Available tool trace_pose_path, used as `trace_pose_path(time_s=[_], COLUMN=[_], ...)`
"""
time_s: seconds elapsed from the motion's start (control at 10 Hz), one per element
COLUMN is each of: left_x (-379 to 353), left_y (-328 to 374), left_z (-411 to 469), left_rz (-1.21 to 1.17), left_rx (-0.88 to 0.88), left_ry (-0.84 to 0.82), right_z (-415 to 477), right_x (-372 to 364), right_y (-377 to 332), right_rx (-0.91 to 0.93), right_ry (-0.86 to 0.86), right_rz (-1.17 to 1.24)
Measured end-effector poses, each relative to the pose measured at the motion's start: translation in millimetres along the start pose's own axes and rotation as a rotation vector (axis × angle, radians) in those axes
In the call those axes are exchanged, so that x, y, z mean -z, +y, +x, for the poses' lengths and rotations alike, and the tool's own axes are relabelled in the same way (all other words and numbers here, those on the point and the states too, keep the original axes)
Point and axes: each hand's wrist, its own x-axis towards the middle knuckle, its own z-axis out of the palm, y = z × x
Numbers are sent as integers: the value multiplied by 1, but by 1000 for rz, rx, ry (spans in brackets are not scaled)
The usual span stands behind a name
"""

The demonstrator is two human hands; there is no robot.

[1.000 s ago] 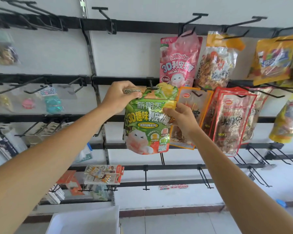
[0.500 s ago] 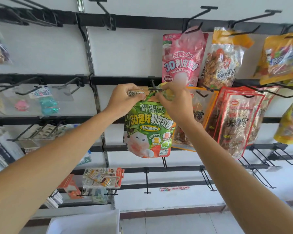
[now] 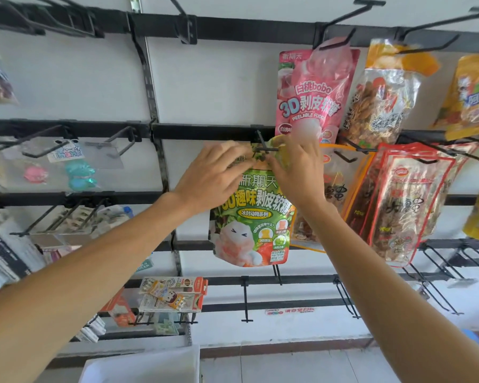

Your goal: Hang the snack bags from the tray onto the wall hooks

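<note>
Rails (image 3: 205, 131) bearing black hooks (image 3: 189, 30) cross white wall (image 3: 219, 84), where left grip (image 3: 213, 175) and right grip (image 3: 299, 167) pinch green snack bag (image 3: 255, 222).

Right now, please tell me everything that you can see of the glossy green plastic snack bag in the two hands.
The glossy green plastic snack bag is a flat pouch with white Chinese characters and a white cartoon animal. It hangs roughly upright, its top edge at a thin black metal hook. The left hand and the right hand pinch its top. Whether the hook passes its hole is hidden.
</note>
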Motion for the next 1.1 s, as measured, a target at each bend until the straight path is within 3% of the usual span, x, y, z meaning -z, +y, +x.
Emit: trace_pose_path(time_s=[0.1, 0.2, 0.3, 0.4, 0.7, 0.9, 1.0, 1.1], left_x=[-3, -10, -20, -30, -31, -6, 18, 46], left_y=[5, 2, -3, -5, -2, 13, 23, 41], left_z=[-5, -9, -10, -10, -6, 2, 12, 26], left_rz=[-17, -14, 5, -51, -79, -229, -317, -303], left_rx=[-40, -4, 44, 90, 172, 352, 410, 427], left_ry=[-147, -228, -287, -333, -368, -677, -757, -697], right_z=[-3, -13, -35, -45, -35, -6, 3, -1], right_x=[0, -5, -15, -27, -19, 24, 51, 70], right_y=[0, 8, 16, 21, 6, -2, -3, 7], right_rx=[9, 120, 159, 80, -48, -83, -123, -180], right_ry=[159, 118, -47, -177, -352, -632, -718, -713], right_rz=[-196, -281, -218, -206, -194, 2, 54, 84])
